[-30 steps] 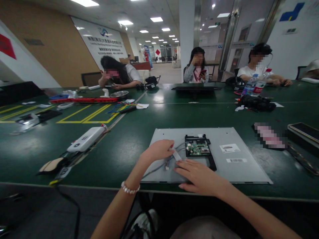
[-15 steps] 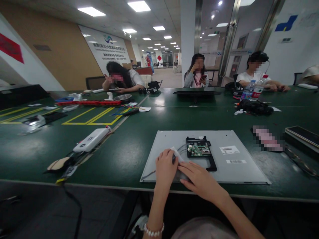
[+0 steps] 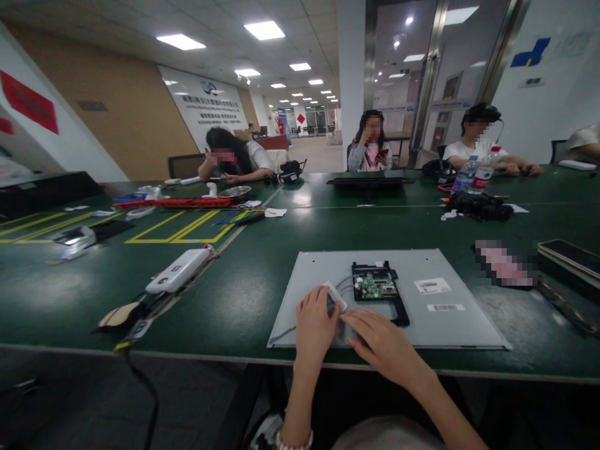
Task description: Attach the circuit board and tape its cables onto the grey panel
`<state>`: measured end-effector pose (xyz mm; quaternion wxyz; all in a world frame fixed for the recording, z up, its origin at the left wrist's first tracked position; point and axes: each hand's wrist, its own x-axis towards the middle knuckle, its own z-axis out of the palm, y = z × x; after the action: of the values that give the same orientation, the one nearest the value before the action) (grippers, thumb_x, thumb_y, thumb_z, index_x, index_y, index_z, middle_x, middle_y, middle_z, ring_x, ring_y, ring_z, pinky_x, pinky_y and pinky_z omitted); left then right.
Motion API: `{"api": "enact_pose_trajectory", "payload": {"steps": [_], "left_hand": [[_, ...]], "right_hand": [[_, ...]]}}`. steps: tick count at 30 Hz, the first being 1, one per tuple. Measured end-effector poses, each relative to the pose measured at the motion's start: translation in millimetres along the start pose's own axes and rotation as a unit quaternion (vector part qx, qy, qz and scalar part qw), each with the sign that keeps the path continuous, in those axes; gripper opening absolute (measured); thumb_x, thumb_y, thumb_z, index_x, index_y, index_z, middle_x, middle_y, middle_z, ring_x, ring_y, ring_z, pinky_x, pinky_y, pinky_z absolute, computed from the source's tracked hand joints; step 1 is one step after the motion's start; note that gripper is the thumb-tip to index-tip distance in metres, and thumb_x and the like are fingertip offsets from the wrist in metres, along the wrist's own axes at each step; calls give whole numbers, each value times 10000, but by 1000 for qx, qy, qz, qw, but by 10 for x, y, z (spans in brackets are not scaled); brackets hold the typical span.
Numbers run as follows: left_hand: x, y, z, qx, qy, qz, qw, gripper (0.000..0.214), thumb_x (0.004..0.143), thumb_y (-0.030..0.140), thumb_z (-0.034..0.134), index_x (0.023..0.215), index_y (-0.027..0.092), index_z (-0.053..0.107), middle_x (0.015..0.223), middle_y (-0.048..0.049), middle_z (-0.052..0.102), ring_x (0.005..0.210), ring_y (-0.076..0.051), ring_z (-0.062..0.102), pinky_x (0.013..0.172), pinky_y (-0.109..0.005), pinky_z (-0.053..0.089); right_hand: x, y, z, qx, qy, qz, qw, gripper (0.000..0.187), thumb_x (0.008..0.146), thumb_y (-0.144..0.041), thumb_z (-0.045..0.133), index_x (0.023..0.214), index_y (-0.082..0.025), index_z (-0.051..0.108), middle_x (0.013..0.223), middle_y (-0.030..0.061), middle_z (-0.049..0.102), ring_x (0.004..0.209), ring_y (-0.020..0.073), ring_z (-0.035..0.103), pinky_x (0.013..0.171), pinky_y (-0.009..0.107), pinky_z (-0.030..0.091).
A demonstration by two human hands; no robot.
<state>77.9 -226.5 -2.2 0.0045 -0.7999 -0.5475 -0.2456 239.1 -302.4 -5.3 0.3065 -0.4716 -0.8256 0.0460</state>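
Observation:
A grey metal panel lies flat on the green table in front of me. A small green circuit board in a black frame sits on it, with thin wires running left from the board. My left hand rests on the panel's near left part, fingers curled over the wires and a small white tape piece. My right hand lies beside it, fingers stretched flat on the panel and pointing left, touching the left hand's fingertips.
A white device with cables lies to the left near yellow floor-style tape lines. A dark tablet sits at right. A black monitor, bottles and three seated people are across the table.
My left hand moved from the wires further up the panel back toward the near edge and turned upright beside my right hand. The view tilted slightly down.

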Motion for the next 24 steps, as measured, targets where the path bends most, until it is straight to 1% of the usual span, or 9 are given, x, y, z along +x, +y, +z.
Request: {"api": "enact_pose_trajectory", "payload": {"steps": [4, 8, 10, 15, 20, 22, 24], "left_hand": [[1, -66, 46, -18, 34, 2, 999, 347, 891, 298, 500, 1220, 189, 513, 1248, -103, 554, 1148, -258, 529, 960, -427, 426], [-2, -120, 63, -32, 74, 9, 997, 347, 905, 309, 478, 1222, 175, 522, 1278, -128, 521, 1189, -265, 499, 979, -443, 430], [-8, -125, 52, -40, 79, 9, 996, 339, 914, 301, 461, 1221, 174, 527, 1293, -131, 507, 1196, -263, 491, 993, -452, 425], [-17, -117, 28, -55, 66, 8, 996, 326, 918, 285, 450, 1217, 181, 529, 1303, -124, 495, 1212, -262, 479, 1007, -463, 420], [1, -126, 23, -55, 81, 23, 995, 315, 916, 287, 463, 1200, 171, 538, 1290, -132, 506, 1226, -258, 472, 1025, -456, 409], [6, -113, 3, -52, 95, 35, 994, 308, 920, 294, 460, 1190, 172, 543, 1303, -134, 504, 1246, -257, 455, 1036, -454, 397], [1, -83, -26, -47, 98, 56, 992, 309, 923, 297, 458, 1195, 177, 541, 1314, -129, 507, 1264, -253, 442, 1046, -450, 386]], "right_hand": [[-2, 10, 16, 1, 20, -6, 1000, 408, 915, -192, 461, 1320, -159, 500, 1304, 92, 583, 1234, 221, 512, 1045, 417, 449], [1, 18, 24, 5, 53, -6, 999, 405, 924, -187, 431, 1325, -165, 490, 1294, 94, 590, 1238, 217, 511, 1039, 423, 456], [2, 15, 14, 8, 66, 2, 998, 399, 927, -198, 429, 1320, -180, 496, 1287, 92, 596, 1230, 221, 520, 1032, 431, 463], [4, 9, 5, 24, 82, 25, 996, 395, 928, -210, 431, 1316, -200, 505, 1282, 90, 599, 1218, 231, 531, 1025, 447, 469], [-4, 28, 15, 73, 92, 47, 992, 375, 928, -211, 428, 1291, -209, 526, 1282, 86, 596, 1219, 222, 528, 1034, 434, 459], [-5, 71, -26, 91, 95, 61, 989, 365, 930, -218, 429, 1280, -217, 534, 1279, 82, 599, 1207, 215, 538, 1031, 428, 460], [5, 158, -119, 95, 97, 71, 988, 355, 932, -230, 430, 1268, -221, 543, 1274, 78, 602, 1203, 213, 541, 1037, 433, 450]]}}
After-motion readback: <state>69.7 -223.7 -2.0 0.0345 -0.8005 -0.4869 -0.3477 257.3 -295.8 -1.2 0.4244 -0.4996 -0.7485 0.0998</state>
